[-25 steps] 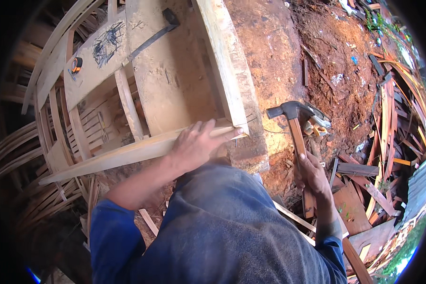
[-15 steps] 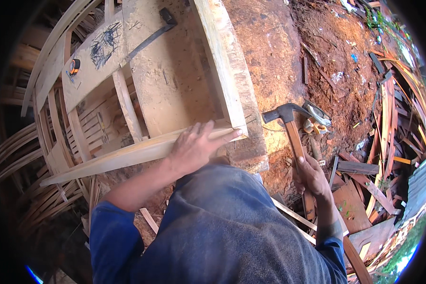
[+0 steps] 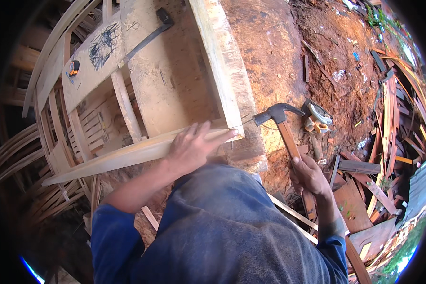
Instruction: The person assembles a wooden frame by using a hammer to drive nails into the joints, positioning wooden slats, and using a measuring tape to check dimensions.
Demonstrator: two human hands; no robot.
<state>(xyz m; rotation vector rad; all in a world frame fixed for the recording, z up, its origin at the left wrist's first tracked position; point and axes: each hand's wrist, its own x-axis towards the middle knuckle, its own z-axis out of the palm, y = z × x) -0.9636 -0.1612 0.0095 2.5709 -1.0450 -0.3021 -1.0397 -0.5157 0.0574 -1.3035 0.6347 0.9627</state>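
My right hand point(image 3: 309, 176) is wrapped round the wooden handle of a claw hammer point(image 3: 288, 137). The hammer's dark head is level with a nail point(image 3: 246, 121) that sticks out of the side of a pale upright board point(image 3: 217, 61), and its face is at or very near the nail's head. My left hand point(image 3: 191, 146) grips a second pale board point(image 3: 109, 158), fingers over its top edge and one digit stretched along it to the corner where the two boards meet. Another nail point(image 3: 232, 145) shows below that corner.
On the plywood lie a pile of loose nails point(image 3: 103, 46), an orange-black tape measure point(image 3: 74, 68) and a dark metal square-shaped tool point(image 3: 149, 40). Wooden slats and frames fill the left. Reddish ground at right holds a hand-tool-like object point(image 3: 318, 116) and scrap wood point(image 3: 364, 177).
The hammer has swung left, its head coming from beside the boards' corner up to the nail. My left hand keeps its hold on the board.
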